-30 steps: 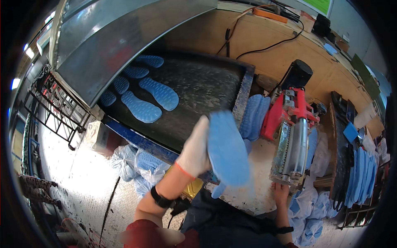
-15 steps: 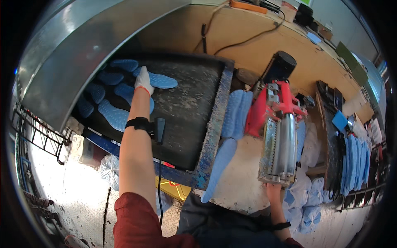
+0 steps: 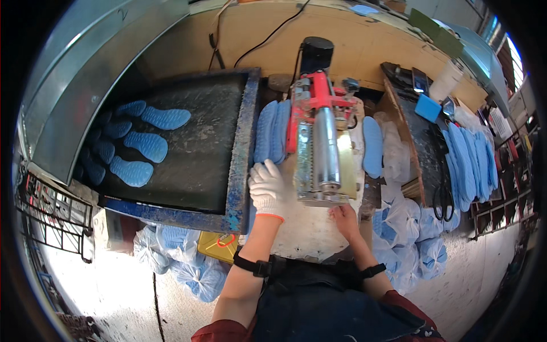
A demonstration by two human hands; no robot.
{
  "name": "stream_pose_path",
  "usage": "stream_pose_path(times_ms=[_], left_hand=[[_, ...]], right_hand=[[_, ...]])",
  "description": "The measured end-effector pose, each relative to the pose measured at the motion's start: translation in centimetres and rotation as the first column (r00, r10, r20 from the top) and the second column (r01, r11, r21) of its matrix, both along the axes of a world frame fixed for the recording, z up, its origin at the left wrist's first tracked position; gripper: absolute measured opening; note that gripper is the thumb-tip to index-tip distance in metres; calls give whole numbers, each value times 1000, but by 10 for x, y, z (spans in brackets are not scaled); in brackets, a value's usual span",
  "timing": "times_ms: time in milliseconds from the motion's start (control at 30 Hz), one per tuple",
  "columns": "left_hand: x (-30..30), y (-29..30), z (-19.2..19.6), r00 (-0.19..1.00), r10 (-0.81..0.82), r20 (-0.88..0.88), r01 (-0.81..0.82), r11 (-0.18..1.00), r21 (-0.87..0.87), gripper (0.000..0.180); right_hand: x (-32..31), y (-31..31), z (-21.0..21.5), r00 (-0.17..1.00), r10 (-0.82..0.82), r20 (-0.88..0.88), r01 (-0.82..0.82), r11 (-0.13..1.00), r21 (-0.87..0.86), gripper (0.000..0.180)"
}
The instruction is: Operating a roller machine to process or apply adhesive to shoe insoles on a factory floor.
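My left hand [image 3: 266,185], in a white knitted glove with an orange cuff, bends its fingers over a blue insole [image 3: 251,215] beside the belt frame. Most of that insole is hidden beneath the glove. More blue insoles [image 3: 270,130] stand just beyond my fingertips. My bare right hand [image 3: 344,221] is curled at the front end of a roller machine [image 3: 326,151]; what its fingers hold, if anything, is hidden. The machine has a shiny metal roller, a red frame and a black motor. Several textured blue insoles [image 3: 146,147] lie spread on a black belt [image 3: 199,165] to the left.
A metal hood [image 3: 108,51] covers the belt's far left. Right of the machine are a single blue insole [image 3: 372,147] and a dark shelf [image 3: 411,134] beside upright insoles [image 3: 466,162]. Tied clear bags [image 3: 393,251] sit below. A cable [image 3: 273,35] hangs along the back wall.
My left hand has left an insole on the belt and come right to the insoles beside the machine. The view has swung right. My right hand stays at the machine's front.
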State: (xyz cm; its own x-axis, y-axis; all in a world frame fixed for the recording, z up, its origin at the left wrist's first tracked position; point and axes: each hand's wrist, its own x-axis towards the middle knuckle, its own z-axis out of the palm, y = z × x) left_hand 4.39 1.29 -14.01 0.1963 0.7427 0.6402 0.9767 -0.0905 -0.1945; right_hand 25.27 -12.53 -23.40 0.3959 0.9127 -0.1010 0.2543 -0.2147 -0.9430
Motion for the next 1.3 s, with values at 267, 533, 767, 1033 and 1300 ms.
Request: stream_pose_path(times_ms=[267,533,767,1033,1300], left_hand=[[-11,-8,55,910,135,391,170,739,-652,44],[-5,34,133,583,-399,708,755,587,-292,42],[5,17,158,804,-535,259,574,585,-573,44],[-7,-9,160,766,-621,168,602,600,-526,41],[-46,-26,174,562,-700,440,812,365,-456,50]], right_hand=[[1,-4,1,998,55,-32,-52,995,85,27],[-2,-6,15,998,70,8,-70,996,53,23],[-4,-5,14,1000,30,-6,-30,996,78,23],[-1,-5,8,999,40,30,-43,994,103,23],[0,-7,37,989,136,-52,-132,989,58,22]])
